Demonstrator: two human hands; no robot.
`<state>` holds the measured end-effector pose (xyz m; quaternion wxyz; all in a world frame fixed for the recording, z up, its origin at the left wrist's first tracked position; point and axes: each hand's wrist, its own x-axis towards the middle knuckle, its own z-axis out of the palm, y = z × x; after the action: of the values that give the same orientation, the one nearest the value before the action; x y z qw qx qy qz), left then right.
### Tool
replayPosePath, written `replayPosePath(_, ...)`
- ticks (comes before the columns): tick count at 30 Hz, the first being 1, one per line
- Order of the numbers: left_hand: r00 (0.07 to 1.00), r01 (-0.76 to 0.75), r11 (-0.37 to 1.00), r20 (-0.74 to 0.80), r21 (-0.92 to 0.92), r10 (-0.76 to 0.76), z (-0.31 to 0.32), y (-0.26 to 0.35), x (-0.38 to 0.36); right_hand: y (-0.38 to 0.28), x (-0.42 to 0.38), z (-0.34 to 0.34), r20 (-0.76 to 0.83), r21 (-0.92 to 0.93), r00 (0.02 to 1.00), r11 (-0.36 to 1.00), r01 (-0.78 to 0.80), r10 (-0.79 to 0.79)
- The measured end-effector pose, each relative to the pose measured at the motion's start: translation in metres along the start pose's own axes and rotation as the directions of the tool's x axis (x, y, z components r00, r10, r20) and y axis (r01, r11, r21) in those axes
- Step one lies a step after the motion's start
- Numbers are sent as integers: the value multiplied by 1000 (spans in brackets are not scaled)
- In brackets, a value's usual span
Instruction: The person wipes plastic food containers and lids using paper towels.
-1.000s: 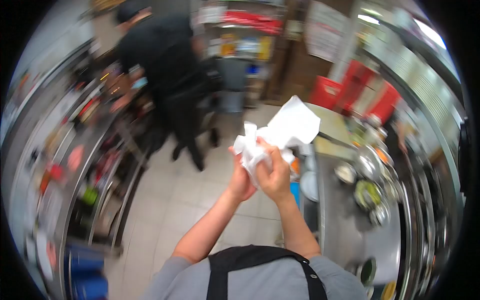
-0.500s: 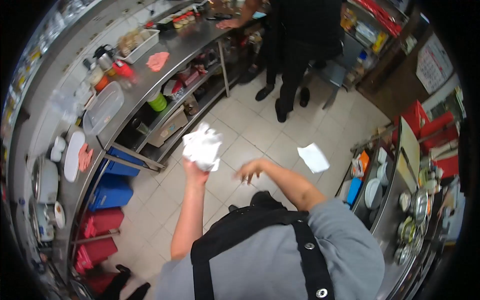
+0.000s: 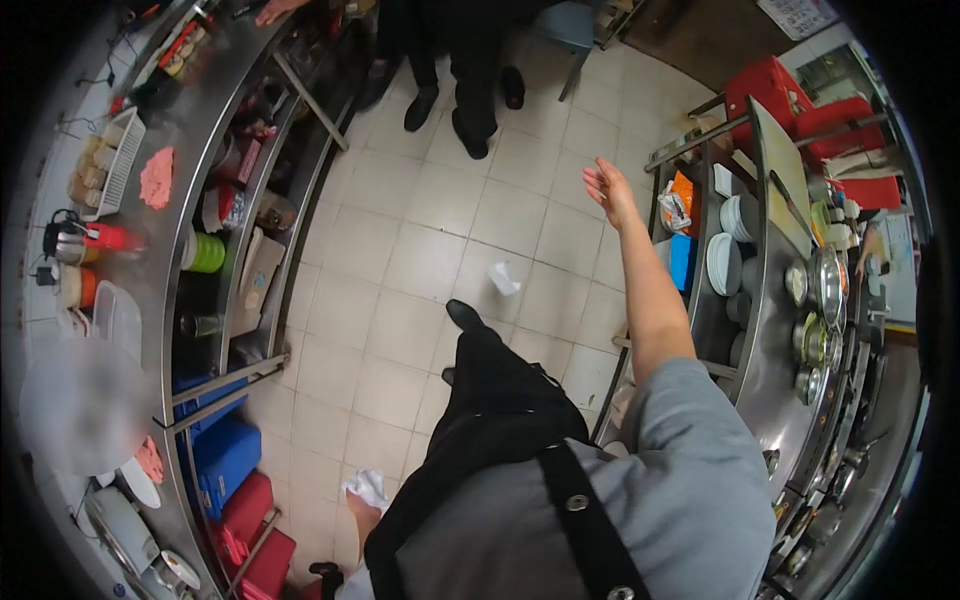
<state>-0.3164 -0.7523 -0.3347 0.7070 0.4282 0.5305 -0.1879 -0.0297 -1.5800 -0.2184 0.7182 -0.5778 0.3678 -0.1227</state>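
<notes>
Low at the left of my body, my left hand (image 3: 364, 507) is closed around a crumpled white cloth or paper (image 3: 369, 487). My right hand (image 3: 609, 190) is stretched out to the right, fingers apart and holding nothing, over the floor near the right-hand shelf. A small white piece of paper or cloth (image 3: 504, 279) lies on the tiled floor (image 3: 422, 255), ahead of my shoe and apart from both hands.
A steel counter (image 3: 190, 110) with a pink cloth (image 3: 157, 178) runs along the left, above blue bins (image 3: 228, 455) and red bins (image 3: 262, 540). Another person's legs (image 3: 472, 80) stand ahead. At right are plates (image 3: 722, 263), a cutting board (image 3: 780, 185) and metal bowls (image 3: 826, 285).
My left hand has moved down and back with the white bundle. My right hand has swung out forward and right. The view has shifted, and the floor piece is now nearer the middle.
</notes>
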Motion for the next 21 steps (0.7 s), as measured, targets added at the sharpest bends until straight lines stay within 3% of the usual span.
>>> replayPosePath(2,998,49,990,44,-130,-43,9,-11,31,22,0,13,52,-265,996,963,-55,71)
replayPosePath(5,991,92,992,102,-90,-83,101,4,47,125,-2,13,140,-634,931,752,-178,338)
replayPosePath(6,976,21,1000,216,-7,-19,120,2,75,167,-3,8,170,-700,858,673,-241,484)
replayPosePath(7,975,-18,995,221,99,-4,167,12,74,208,-7,0,167,-778,767,561,-283,619)
replayPosePath(8,955,-29,997,296,69,7,216,22,67,243,-10,-5,147,-844,660,441,-305,737)
replayPosePath(10,925,-46,998,378,44,26,295,34,53,298,-21,-2,11,-942,575,201,-268,818)
replayPosePath(14,900,52,998,434,-36,-31,336,7,65,412,-11,-14,-32,-933,633,205,-296,773)
replayPosePath(17,785,276,913,619,-300,-33,316,-19,92,507,23,-26,64,-976,724,195,-98,687)
replayPosePath(18,786,355,848,617,-394,-43,296,-32,110,541,38,-32,80,-978,758,199,-66,647)
replayPosePath(20,822,301,837,569,-457,15,270,-57,138,603,74,-41,150,-974,810,227,22,567)
replayPosePath(21,858,202,872,510,-446,62,263,-63,152,652,95,-59,137,-951,818,305,-49,559)
